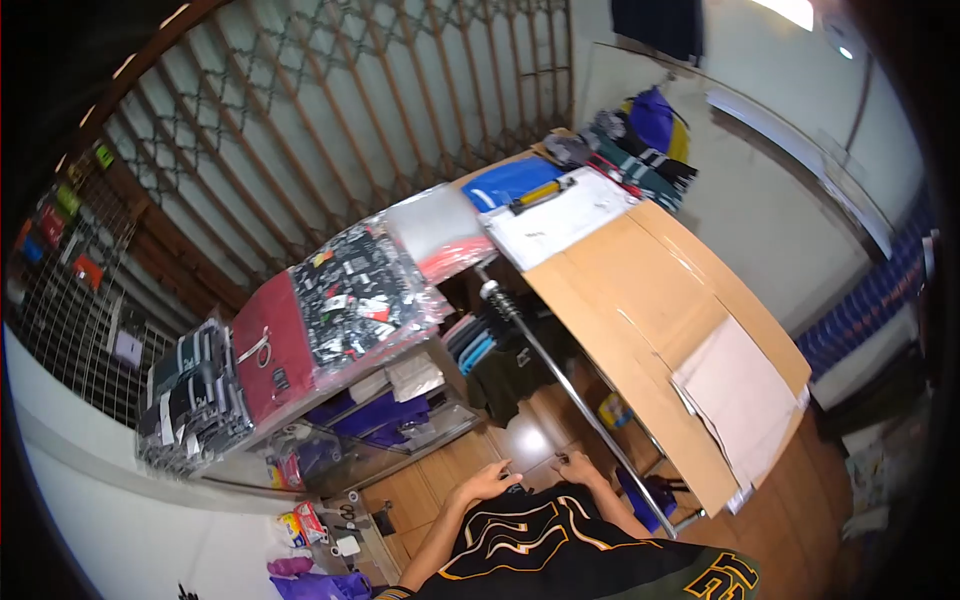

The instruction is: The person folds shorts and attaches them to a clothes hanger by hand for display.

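Note:
My left hand (489, 481) is low in front of my body, its fingers stretched out and apart, with nothing visibly held. Beside it to the right, my right hand (577, 466) has curled fingers. A small dark bit shows at its fingertips, too small to name. Both hands are just over the front of the black shirt (520, 545) with yellow and white lettering that I wear. Below them is the tiled floor (425, 490). A metal rail (570, 385) runs past my right hand, with a dark green garment (510, 385) hanging near its far end.
A glass counter holds bagged patterned clothes (360, 290), red cloth (270, 300) with scissors (262, 352), and stacked dark garments (190, 400). Cardboard (620, 290) covers the right-hand table, bearing papers (560, 222) and a yellow-handled tool (540, 193). A folding metal gate (330, 120) stands behind.

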The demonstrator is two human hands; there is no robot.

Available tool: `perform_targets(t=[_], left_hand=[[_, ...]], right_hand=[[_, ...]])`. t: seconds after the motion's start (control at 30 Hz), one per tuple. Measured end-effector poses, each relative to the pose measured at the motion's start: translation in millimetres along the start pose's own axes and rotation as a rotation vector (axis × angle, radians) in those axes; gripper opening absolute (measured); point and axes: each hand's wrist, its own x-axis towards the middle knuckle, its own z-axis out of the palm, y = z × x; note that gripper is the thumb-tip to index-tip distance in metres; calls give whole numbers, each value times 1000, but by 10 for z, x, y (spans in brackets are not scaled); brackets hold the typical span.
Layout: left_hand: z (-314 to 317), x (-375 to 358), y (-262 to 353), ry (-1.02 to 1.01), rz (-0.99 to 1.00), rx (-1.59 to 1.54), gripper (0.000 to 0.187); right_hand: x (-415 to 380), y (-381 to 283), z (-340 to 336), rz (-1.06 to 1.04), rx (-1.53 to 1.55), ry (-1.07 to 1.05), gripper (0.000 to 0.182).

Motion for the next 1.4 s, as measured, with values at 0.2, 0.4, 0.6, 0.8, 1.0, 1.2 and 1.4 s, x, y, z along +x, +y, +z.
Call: perform_targets(t=[0.2,0.4,0.6,0.8,1.0,1.2,1.4], left_hand=[[714,117,386,-54,-34,212,78],[1619,295,1450,4,265,250,62],[2681,239,2828,77,524,-52,39],[3299,576,3406,217,785,145,38],[3488,996,3571,329,810,323,52],[3714,1164,3746,492,430,634,73],[3796,1301,4101,427,253,679,83]], right_hand=[[-710,687,-146,-23,102,166,58],[-2090,1873,-288,84,98,277,58],[-3754,3187,-516,288,289,441,51],[-4942,3760,-910,522,407,797,51],[-5186,3628,-1359,476,499,962,52],[-4676,3551,-2039,208,419,909,50],[-3962,2872,-3326,-56,292,844,44]])
